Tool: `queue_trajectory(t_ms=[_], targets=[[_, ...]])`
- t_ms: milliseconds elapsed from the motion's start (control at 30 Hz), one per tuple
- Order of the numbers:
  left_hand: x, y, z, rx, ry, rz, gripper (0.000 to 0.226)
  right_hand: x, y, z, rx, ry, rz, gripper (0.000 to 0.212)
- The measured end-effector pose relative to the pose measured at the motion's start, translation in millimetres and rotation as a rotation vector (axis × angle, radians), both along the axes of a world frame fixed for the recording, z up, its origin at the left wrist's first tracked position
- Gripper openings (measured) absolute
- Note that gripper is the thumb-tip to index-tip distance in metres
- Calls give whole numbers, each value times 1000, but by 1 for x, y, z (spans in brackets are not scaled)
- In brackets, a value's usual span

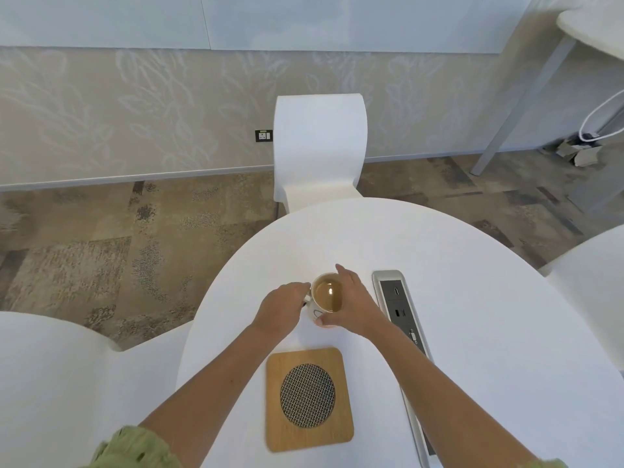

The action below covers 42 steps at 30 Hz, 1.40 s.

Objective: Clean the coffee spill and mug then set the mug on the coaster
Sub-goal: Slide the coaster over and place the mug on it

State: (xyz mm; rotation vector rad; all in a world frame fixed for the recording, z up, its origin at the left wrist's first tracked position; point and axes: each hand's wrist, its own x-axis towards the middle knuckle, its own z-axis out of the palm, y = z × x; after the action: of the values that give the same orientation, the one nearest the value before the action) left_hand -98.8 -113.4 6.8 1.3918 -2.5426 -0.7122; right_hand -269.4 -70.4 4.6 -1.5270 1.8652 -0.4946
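Note:
A white mug full of light brown coffee stands upright on the white table. My left hand is closed on the mug's handle at its left side. My right hand wraps around the mug's right side, fingers over the far rim and thumb on the near wall. A square wooden coaster with a round woven metal centre lies nearer to me, just below the mug. No spill shows on the table.
A silver power and socket strip runs along the table to the right of the mug. White chairs stand at the far side, at the near left and at the right edge.

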Motion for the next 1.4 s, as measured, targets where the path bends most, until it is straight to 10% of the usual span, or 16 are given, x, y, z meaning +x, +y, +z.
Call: queue_trajectory(t_ms=[367,1400], targets=[[-7,-15,-7,21,-49,45,26,4,-6,-9,-140,92,-45,88],[74,111,16,75,94,120,22,83,112,25,-139,148,11,80]])
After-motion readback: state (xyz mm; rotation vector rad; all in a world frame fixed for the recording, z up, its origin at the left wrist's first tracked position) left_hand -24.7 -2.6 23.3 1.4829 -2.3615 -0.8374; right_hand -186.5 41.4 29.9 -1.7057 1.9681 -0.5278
